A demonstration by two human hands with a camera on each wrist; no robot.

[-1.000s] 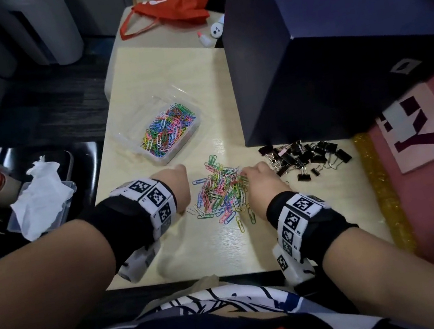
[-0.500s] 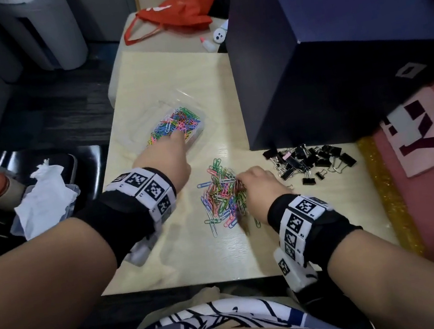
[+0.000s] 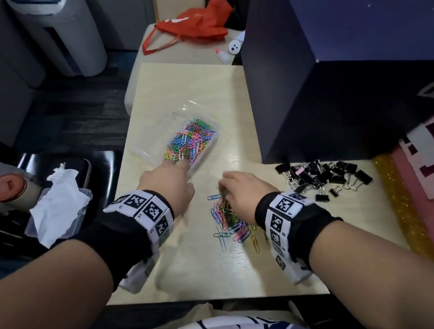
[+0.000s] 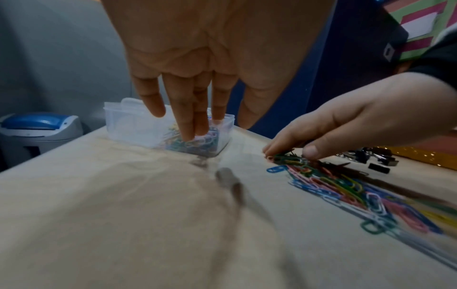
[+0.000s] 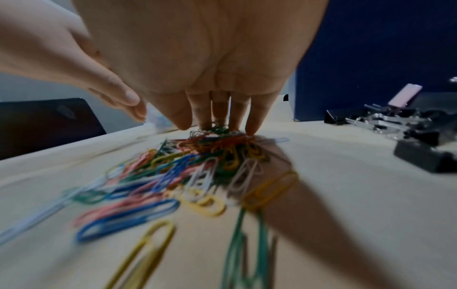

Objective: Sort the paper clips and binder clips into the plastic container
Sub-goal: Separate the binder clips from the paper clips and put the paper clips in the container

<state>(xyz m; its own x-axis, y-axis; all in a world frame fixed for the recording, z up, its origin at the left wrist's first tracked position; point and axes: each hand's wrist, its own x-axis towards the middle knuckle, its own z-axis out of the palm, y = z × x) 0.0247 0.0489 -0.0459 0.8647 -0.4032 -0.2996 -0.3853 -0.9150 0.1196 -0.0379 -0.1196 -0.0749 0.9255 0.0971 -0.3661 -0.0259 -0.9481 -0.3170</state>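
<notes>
A clear plastic container (image 3: 148,135) (image 4: 128,125) stands mid-table, and one side of it holds coloured paper clips (image 3: 192,139). My left hand (image 3: 178,163) (image 4: 193,127) reaches into it with fingers straight down, tips touching those clips. A loose pile of coloured paper clips (image 3: 227,216) (image 4: 333,185) (image 5: 197,166) lies near the front. My right hand (image 3: 231,187) (image 4: 289,154) (image 5: 212,125) sits on the pile's far end, its fingertips and thumb pinching a bunch of clips. Black binder clips (image 3: 323,176) (image 5: 395,121) lie heaped to the right.
A large dark blue box (image 3: 349,58) fills the table's right rear, just behind the binder clips. A red bag (image 3: 188,29) and a small glue bottle (image 3: 231,49) lie beyond the table. A tissue in a plastic tub (image 3: 56,201) sits left of the table, off it.
My left hand has moved from beside the loose pile forward into the container. My right hand has stayed on the pile, drawing clips together.
</notes>
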